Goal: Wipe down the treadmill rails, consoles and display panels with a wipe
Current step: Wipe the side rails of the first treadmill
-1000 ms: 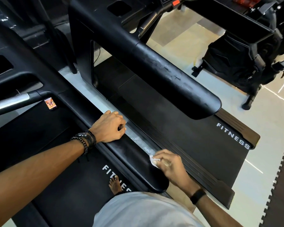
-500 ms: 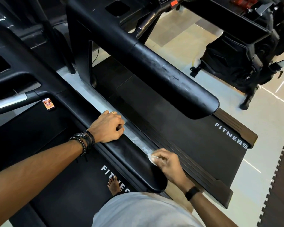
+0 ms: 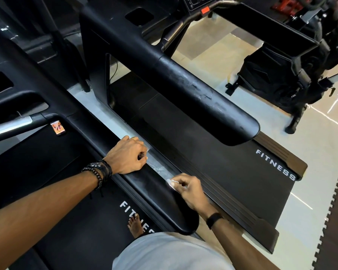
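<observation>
Head view, landmark: the near handrail [image 3: 160, 193], the long black rail running from the left upright toward the person's waist.
Wipe: the white wipe [image 3: 171, 183] is sitting on the rail's outer edge, about midway between the left hand and the rail's rounded end.
Right hand: the right hand [image 3: 187, 189] is pinching the wipe in curled fingers and pressing it to the rail.
Left hand: the left hand [image 3: 128, 155] is gripping the same rail further up, fingers wrapped over its far edge, bracing.
Change: over the last second the wipe is creeping up the rail toward the left hand, which is staying put.
Meaning: this looks like a stroke in progress; a pale damp streak is showing on the rail between the hands.
Remaining: the neighbouring rail [image 3: 203, 98], beyond the near one, is looking smeared, and the console [image 3: 198, 2] is lying far up from it, seemingly untouched.
</observation>
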The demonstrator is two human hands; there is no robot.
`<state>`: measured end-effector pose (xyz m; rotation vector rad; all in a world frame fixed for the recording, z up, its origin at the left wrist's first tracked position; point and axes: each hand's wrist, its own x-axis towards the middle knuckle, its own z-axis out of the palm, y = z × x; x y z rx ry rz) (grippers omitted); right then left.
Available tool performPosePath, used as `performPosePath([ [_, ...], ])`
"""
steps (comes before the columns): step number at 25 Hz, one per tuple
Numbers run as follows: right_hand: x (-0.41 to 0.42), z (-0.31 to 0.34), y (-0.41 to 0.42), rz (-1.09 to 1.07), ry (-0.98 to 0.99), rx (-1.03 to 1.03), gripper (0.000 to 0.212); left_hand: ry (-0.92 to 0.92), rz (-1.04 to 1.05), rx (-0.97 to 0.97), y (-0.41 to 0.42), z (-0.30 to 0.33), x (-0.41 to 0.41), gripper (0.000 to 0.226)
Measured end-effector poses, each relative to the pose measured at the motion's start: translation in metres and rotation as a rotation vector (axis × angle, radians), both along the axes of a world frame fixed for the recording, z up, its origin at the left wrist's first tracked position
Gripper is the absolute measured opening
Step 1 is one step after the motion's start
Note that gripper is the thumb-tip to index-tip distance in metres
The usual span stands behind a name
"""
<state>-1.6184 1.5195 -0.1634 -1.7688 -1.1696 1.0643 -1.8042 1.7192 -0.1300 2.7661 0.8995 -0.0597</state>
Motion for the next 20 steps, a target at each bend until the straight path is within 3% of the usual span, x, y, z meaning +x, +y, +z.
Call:
performPosePath([
  [5,0.006,0.014,-0.028,0.042,0.008,0.072,0.004,-0.014,0.005,0.017,-0.002,0.001,0.000,0.022],
  [8,0.021,0.004,-0.033,-0.010,0.074,-0.066,0.010,-0.014,0.004,0.012,-0.002,0.002,0.000,0.021],
  [11,0.010,-0.008,0.011,0.068,0.040,-0.179,0.024,-0.008,0.005,0.000,-0.002,0.003,0.000,0.022],
  [14,-0.006,-0.001,0.035,0.019,0.073,-0.148,0.013,-0.005,0.015,0.000,-0.002,0.003,0.000,0.023],
  [17,0.003,0.007,0.004,-0.004,0.168,-0.040,0.012,-0.008,0.029,0.020,-0.003,0.001,0.001,0.024],
  [20,0.014,-0.003,-0.003,0.000,0.179,-0.123,0.015,-0.004,0.024,0.023,-0.002,0.001,0.001,0.023],
])
